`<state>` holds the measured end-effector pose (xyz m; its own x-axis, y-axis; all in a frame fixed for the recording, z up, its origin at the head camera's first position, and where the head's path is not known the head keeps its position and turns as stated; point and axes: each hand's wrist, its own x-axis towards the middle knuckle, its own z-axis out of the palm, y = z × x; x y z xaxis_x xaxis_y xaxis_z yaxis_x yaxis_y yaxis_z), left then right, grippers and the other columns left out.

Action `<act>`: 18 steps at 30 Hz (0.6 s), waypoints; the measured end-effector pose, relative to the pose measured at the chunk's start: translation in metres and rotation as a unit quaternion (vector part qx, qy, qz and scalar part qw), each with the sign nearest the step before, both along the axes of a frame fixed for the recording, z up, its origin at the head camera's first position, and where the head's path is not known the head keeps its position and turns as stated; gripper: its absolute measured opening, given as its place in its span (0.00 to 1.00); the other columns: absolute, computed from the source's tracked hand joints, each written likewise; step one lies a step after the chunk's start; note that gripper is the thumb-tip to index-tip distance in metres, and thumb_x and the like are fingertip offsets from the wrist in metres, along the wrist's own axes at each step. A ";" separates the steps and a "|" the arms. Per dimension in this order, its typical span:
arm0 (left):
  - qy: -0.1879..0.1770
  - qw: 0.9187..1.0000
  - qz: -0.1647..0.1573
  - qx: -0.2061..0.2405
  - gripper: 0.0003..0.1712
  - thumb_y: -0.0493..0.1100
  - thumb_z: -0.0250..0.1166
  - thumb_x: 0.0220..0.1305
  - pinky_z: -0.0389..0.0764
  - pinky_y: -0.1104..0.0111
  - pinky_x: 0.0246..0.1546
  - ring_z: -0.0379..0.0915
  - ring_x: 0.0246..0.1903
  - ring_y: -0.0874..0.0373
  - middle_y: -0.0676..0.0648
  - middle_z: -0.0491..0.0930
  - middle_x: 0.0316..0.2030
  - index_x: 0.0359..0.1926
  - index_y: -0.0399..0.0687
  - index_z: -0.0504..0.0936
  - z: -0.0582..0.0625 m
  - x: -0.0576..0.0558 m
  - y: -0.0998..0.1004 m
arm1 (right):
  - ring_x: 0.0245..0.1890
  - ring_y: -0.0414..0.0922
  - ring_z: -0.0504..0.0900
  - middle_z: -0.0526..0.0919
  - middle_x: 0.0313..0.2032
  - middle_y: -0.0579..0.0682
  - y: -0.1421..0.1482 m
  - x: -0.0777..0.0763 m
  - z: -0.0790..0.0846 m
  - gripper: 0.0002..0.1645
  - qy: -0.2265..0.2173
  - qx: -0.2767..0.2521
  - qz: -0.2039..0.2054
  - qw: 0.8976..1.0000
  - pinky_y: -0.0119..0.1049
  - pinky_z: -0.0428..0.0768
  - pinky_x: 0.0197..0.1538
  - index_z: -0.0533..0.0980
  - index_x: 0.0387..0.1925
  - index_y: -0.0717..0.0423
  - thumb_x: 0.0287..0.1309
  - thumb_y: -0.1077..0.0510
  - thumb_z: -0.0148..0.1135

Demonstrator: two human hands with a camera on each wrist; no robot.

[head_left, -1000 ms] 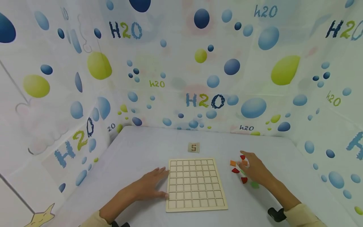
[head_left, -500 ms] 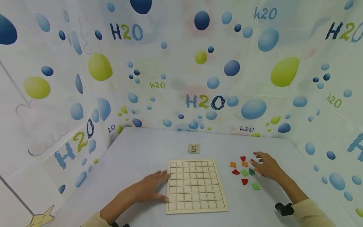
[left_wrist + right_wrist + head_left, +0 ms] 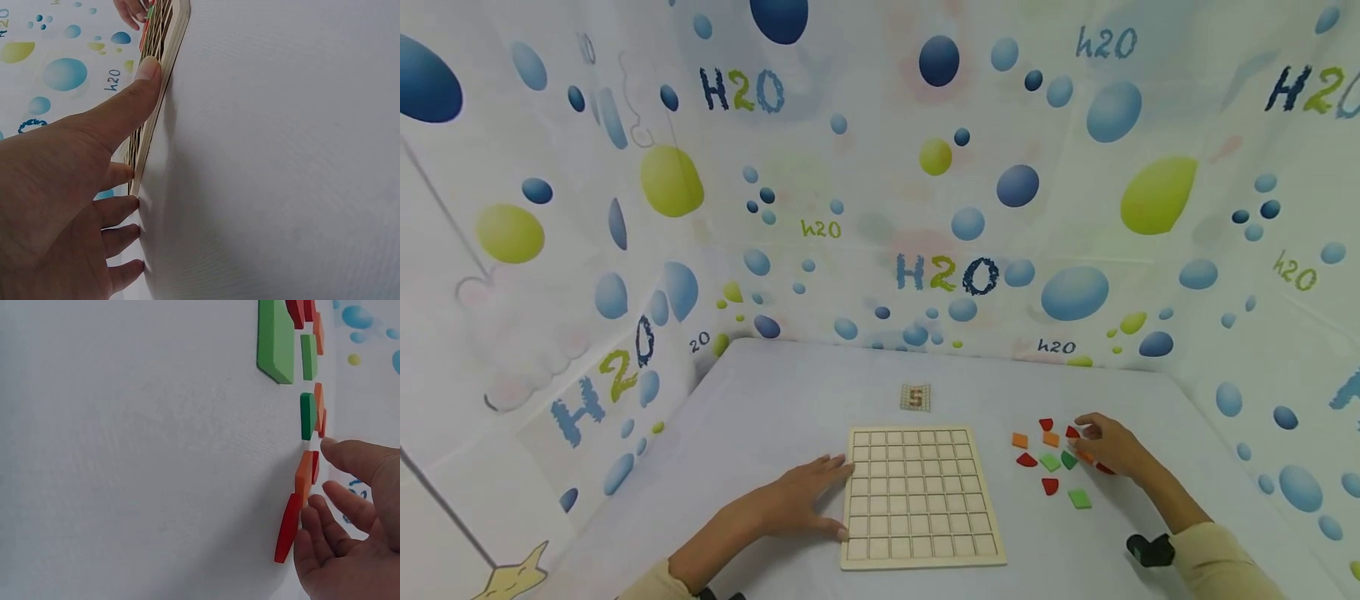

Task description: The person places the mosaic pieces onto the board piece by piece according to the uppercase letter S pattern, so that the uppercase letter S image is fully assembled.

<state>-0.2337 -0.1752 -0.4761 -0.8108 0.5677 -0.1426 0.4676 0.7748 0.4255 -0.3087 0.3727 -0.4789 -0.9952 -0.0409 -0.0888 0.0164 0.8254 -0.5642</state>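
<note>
Eleven small coloured pieces [image 3: 1049, 462] show on a white bench [image 3: 775, 375] around a person's right grip [image 3: 1112, 448], most of them to its left. The bare fingers are apart and loosely bent, the thumb and forefinger parted on either side of a red wedge [image 3: 1072, 432]; whether they touch it cannot be told. An orange square [image 3: 302, 475] and a second red wedge [image 3: 287, 528] lie just beside the other fingers of that grip, both partly hidden by it in the head view. Near the thumb sits a dark green piece [image 3: 1068, 460]; closer to the person than the grip lies a light green square [image 3: 1079, 499]. More red, orange and green pieces spread farther left, toward a pale wooden board [image 3: 917, 492] marked with a grid of squares.

The board lies flat between the two grips, just right of the left grip [image 3: 793, 500], whose fingers are spread apart, thumb and fingertips along its left edge. Beyond both grips, and between them, rests a small patterned card [image 3: 915, 397] with a brown mark shaped like a 5 or an S. Pale sleeves [image 3: 1221, 558] cover the forearms behind each grip, and a curtain [image 3: 865, 167] printed with drops and "H2O" hangs beyond.
</note>
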 end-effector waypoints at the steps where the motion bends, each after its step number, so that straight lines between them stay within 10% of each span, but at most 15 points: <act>1: 0.000 1.000 0.001 0.000 0.59 0.71 0.74 0.58 0.61 0.34 0.74 0.54 0.79 0.33 0.37 0.60 0.80 0.80 0.47 0.64 0.000 0.000 0.000 | 0.56 0.66 0.77 0.78 0.57 0.73 0.000 -0.001 -0.001 0.33 -0.001 0.000 0.000 1.000 0.60 0.84 0.60 0.71 0.65 0.70 0.70 0.51 0.67; 18: -0.005 1.000 0.009 0.008 0.59 0.72 0.74 0.58 0.61 0.37 0.75 0.54 0.80 0.35 0.39 0.60 0.81 0.80 0.48 0.64 -0.002 0.001 0.000 | 0.52 0.62 0.76 0.78 0.53 0.70 -0.004 -0.004 -0.004 0.29 -0.006 0.002 -0.013 1.000 0.58 0.82 0.61 0.72 0.60 0.73 0.72 0.54 0.65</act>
<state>-0.2330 -0.1751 -0.4777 -0.8190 0.5559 -0.1421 0.4500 0.7759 0.4421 -0.3127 0.3685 -0.4834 -0.9948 -0.0136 -0.1014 0.0457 0.8273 -0.5599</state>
